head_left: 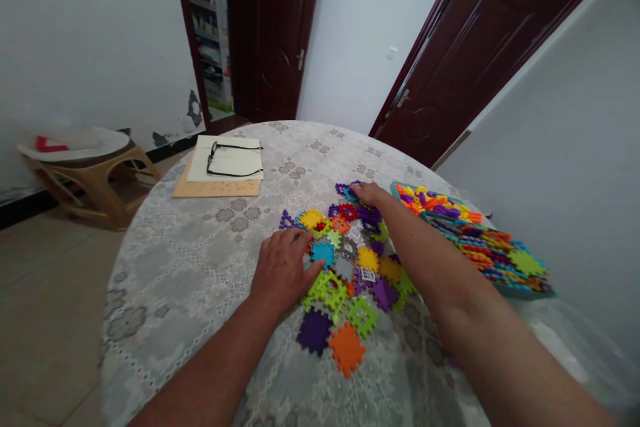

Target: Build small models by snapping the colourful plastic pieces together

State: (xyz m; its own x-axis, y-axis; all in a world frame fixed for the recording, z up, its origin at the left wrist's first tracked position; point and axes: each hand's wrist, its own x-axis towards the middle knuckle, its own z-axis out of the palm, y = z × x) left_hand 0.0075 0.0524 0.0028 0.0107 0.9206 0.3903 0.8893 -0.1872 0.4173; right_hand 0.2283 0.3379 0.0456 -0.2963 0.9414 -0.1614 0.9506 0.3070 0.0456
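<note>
Flat plastic interlocking tiles with toothed edges lie in a loose pile on the table. My left hand [283, 267] rests palm down at the pile's left side, thumb apart from the fingers, beside a blue square tile [323, 253] and a yellow tile [311, 218]. My right hand [367, 193] reaches to the far edge of the pile, its fingers closed together at a small blue tile [349, 194] among purple ones. Nearest me lie a dark purple square tile [315, 331], an orange tile [347, 348] and a green tile [362, 317]. My right forearm hides part of the pile's right side.
A teal tray [520, 291] of sorted tiles and loose colourful pieces [435, 203] stands right of my right arm. Black-framed glasses [235, 173] lie on papers [200, 170] at the far left. A patterned cloth covers the round table [175, 267]. A plastic stool [95, 180] stands left.
</note>
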